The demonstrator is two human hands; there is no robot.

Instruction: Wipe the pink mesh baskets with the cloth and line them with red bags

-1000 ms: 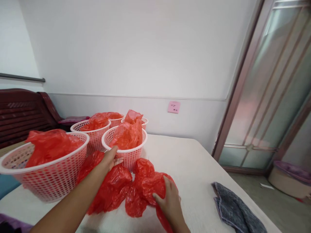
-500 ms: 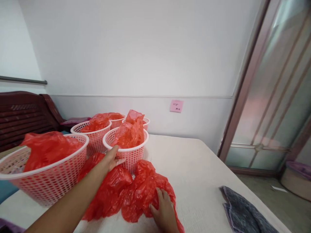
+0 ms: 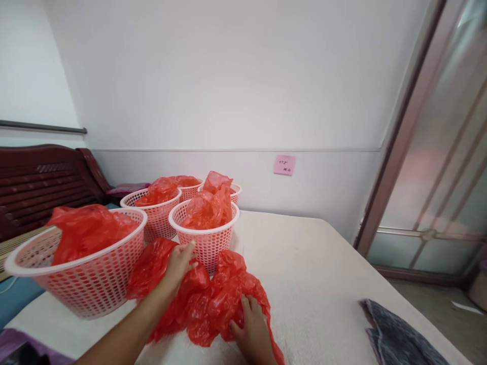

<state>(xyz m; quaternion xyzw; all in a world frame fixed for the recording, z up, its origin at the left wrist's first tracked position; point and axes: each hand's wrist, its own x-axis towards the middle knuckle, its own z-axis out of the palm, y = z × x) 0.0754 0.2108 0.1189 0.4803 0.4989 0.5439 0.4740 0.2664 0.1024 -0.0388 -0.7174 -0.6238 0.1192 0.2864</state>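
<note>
Two crumpled red plastic bags lie side by side on the white table, in front of the baskets. My left hand (image 3: 180, 264) is over the left red plastic bag (image 3: 152, 263), just in front of a pink mesh basket (image 3: 207, 241). Its fingers are apart and hold nothing. My right hand (image 3: 252, 327) grips the right red plastic bag (image 3: 224, 299), with the thumb and fingers bent around a fold of it. Another red plastic bag (image 3: 209, 205) rises out of the middle basket.
A larger pink basket (image 3: 95, 281) with a red bag in it stands at the left. Further baskets with red bags stand behind, one of them (image 3: 160, 218) near the middle. A grey cloth (image 3: 403, 334) lies on the table (image 3: 315, 284) at the right. A pink note (image 3: 284, 165) sticks to the wall.
My left hand has come down from the middle basket's rim toward the left red bag. My right hand stays on its bag. The view has turned slightly left.
</note>
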